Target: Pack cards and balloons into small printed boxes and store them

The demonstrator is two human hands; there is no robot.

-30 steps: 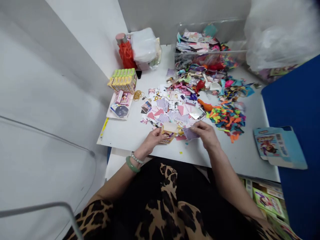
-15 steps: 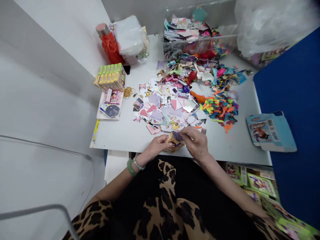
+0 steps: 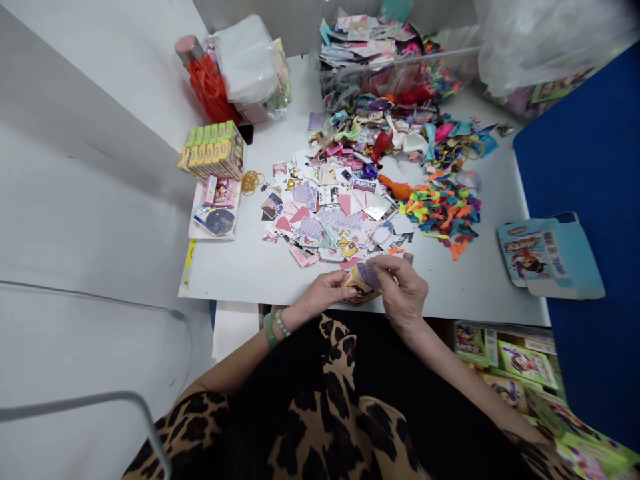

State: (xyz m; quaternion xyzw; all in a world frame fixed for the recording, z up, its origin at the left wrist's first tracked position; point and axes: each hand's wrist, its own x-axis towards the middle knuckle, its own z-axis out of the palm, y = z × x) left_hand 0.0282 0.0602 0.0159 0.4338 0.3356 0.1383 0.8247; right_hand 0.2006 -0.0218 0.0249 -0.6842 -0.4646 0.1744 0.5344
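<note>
Near the table's front edge, my left hand [image 3: 327, 293] grips a small yellow printed box [image 3: 358, 292] by its left side. My right hand [image 3: 404, 288] pinches a purple, partly see-through piece [image 3: 369, 272] at the top of this box; whether it is a sticker or a small bag I cannot tell. Part of the piece is hidden behind my fingers. Just beyond the hands spreads a pile of stickers and paper cards [image 3: 320, 217]. To its right lies a heap of bright balloons [image 3: 443, 210].
Yellow and green boxes [image 3: 215, 150] stand stacked at the left, by rubber bands [image 3: 253, 181]. A clear bin [image 3: 400, 63] of cards and balloons stands at the back. A blue box [image 3: 547, 257] lies right; printed boxes [image 3: 525, 363] fill a place below the table.
Both hands and the yellow box have shifted slightly to the right in the picture. The purple piece is still pinched at the box's top; the camera view has moved a little too.
</note>
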